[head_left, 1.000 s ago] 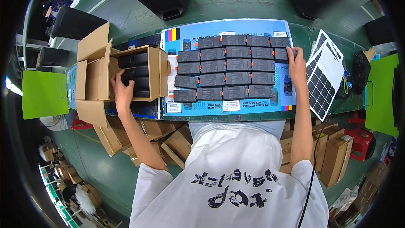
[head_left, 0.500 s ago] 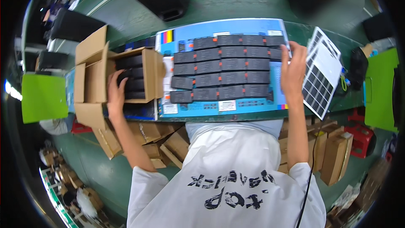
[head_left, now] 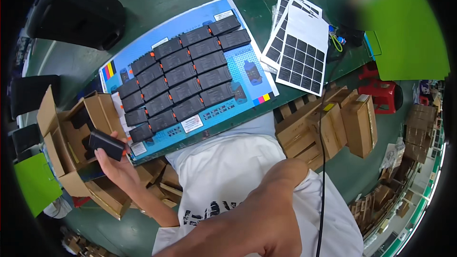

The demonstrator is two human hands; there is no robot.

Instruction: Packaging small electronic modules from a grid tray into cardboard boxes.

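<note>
My left hand [head_left: 119, 167] is closed around a black battery-like pack [head_left: 108, 145], raised beside the open cardboard box [head_left: 107, 114] at the left. Other dark packs [head_left: 81, 120] show inside that box. Several similar black packs with orange tabs [head_left: 177, 77] lie in slanting rows on a blue printed sheet [head_left: 252, 57]. Bent up toward the camera, my right arm looms large at the bottom, over the white shirt. The right hand [head_left: 247, 223] is very close, and its fingers are hidden.
White sheets printed with dark squares [head_left: 301, 52] lie on the green table right of the blue sheet. A cable with a green loop [head_left: 337, 43] is beyond them. Brown cartons [head_left: 328, 123] and a red stool [head_left: 383, 96] stand below. A black cable [head_left: 322, 162] hangs at the right.
The view has turned. My left hand has brought a black pack up out of the box. My right hand has left the blue sheet's right edge and come up close to the camera.
</note>
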